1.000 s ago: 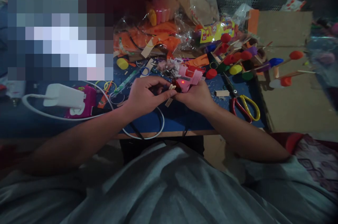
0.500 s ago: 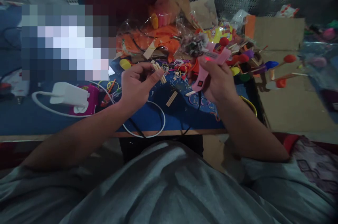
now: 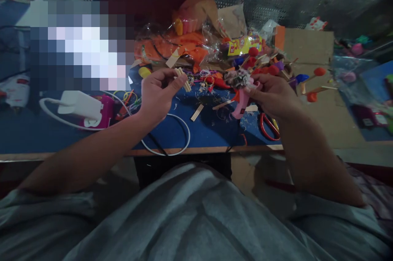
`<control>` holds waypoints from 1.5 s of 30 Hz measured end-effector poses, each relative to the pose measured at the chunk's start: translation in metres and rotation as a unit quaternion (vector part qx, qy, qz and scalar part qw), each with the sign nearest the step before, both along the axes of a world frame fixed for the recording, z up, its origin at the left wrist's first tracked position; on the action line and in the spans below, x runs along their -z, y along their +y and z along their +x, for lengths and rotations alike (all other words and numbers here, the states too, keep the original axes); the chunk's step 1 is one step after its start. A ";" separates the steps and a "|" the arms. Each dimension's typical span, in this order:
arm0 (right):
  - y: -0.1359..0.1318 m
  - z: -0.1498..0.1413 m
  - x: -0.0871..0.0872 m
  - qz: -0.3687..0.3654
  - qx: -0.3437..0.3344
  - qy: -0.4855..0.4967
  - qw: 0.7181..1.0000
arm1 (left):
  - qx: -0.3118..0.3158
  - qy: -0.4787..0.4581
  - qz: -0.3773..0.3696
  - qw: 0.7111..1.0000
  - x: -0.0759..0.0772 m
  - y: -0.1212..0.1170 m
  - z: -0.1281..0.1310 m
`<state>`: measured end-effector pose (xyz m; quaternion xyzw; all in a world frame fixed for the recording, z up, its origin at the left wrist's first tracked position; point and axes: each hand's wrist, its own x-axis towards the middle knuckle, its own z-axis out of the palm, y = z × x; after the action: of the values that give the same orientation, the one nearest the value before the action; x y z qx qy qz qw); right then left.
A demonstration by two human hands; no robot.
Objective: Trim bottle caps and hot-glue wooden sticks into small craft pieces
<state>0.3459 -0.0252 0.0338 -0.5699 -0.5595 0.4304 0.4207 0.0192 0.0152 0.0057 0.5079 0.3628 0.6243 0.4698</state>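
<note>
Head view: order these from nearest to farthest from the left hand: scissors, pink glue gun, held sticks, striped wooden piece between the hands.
1. Held sticks, pinched in the left hand.
2. Striped wooden piece, right of it on the table.
3. Pink glue gun, at the right hand.
4. Scissors, farthest right.

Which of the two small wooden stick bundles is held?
The pale wooden stick bundle pinched in the left hand; the other small wooden bundle lies on the blue tabletop.
</note>
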 end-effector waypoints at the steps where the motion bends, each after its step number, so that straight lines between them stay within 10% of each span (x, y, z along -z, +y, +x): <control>1: -0.001 0.003 0.001 -0.029 0.004 -0.007 1.000 | 0.002 0.001 0.001 1.000 0.001 0.000 0.000; 11: 0.006 0.008 0.015 -0.144 0.003 -0.092 0.985 | -0.003 -0.007 -0.006 1.000 0.007 0.001 0.001; 25: 0.001 0.002 -0.019 0.017 -0.011 -0.488 0.873 | 0.040 -0.032 -0.076 0.996 0.005 -0.001 0.003; 31: 0.001 -0.050 -0.030 0.214 -0.111 -0.321 0.916 | 0.069 -0.028 -0.101 0.992 0.007 -0.002 0.004; 35: 0.013 -0.085 -0.018 0.315 -0.169 -0.266 0.896 | 0.100 -0.019 -0.099 0.990 0.006 -0.006 0.006; 45: 0.014 -0.102 -0.002 0.292 -0.202 -0.194 0.915 | 0.117 0.034 -0.081 0.989 0.009 -0.010 0.004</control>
<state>0.2435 -0.0117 0.0359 -0.3691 -0.8339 0.2046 0.3558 0.0233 0.0049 -0.0035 0.5279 0.3662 0.5160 0.5665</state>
